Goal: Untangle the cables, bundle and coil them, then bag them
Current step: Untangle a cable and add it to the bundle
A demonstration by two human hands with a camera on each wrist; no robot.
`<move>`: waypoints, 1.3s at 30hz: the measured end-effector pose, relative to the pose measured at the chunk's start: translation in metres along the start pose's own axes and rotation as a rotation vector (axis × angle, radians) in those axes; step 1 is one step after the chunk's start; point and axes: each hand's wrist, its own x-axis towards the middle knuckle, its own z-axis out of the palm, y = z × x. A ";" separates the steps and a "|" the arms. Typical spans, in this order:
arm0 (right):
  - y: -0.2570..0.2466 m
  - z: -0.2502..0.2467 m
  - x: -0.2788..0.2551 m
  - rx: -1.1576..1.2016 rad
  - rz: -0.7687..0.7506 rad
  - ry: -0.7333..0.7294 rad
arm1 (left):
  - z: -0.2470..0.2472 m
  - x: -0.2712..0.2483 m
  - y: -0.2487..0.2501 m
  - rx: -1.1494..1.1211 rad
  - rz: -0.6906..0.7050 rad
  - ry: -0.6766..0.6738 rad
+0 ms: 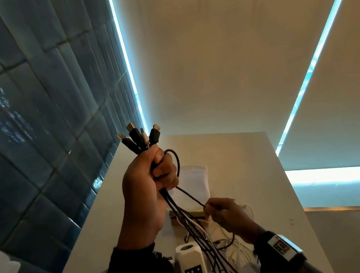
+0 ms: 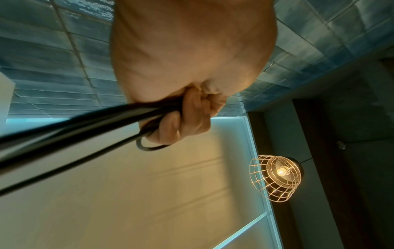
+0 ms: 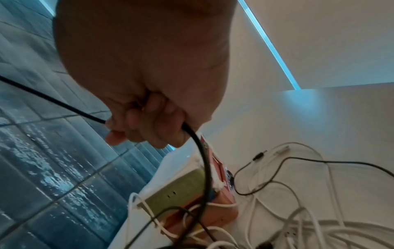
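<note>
Glazed wall (image 1: 21, 127): dark blue tiles are glinting at far left.
Left hand (image 1: 145, 183): fist is clamping black cable bundle (image 1: 186, 219), USB plugs (image 1: 138, 138) fanning upward.
Right hand (image 1: 227, 214): curled fingers are pinching one thin black cable (image 1: 188, 193).
Table (image 1: 235, 151): smooth, white, is carrying loose white cables (image 3: 309, 210).

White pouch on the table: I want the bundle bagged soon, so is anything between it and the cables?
Nothing visible blocks it. The flat white pouch lies just behind the left hand gripping the black cable bundle.
</note>
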 end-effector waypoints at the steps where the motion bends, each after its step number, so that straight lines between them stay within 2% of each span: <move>1: 0.008 0.001 0.003 -0.017 0.021 0.036 | 0.000 0.000 0.002 0.005 0.007 0.004; 6: 0.034 0.001 0.017 -0.144 0.134 0.160 | -0.008 0.001 0.002 0.070 0.014 0.076; 9: 0.010 -0.001 0.024 -0.086 0.185 0.339 | -0.011 0.005 -0.003 0.183 0.018 0.139; 11: -0.020 -0.003 0.023 0.055 0.106 0.374 | -0.013 0.007 -0.005 0.246 0.021 0.188; 14: -0.070 -0.005 0.013 0.249 -0.107 0.315 | -0.013 0.008 -0.010 0.310 0.009 0.240; 17: -0.105 -0.002 0.003 0.319 -0.286 0.211 | -0.009 0.010 -0.013 0.337 -0.031 0.259; 22: -0.124 0.004 -0.011 0.309 -0.450 0.048 | -0.004 0.008 -0.011 0.255 -0.079 0.236; 27: -0.110 0.009 -0.013 0.229 -0.374 -0.035 | -0.003 0.007 -0.007 -0.052 -0.097 0.135; 32: -0.072 0.011 -0.007 0.203 -0.245 -0.070 | -0.003 0.009 -0.012 -0.077 -0.048 0.125; 35: -0.043 0.009 0.001 0.130 -0.174 -0.032 | -0.004 0.010 -0.009 -0.073 -0.028 0.135; 39: 0.002 0.006 0.010 0.005 -0.119 0.094 | -0.005 0.009 -0.006 -0.092 -0.015 0.110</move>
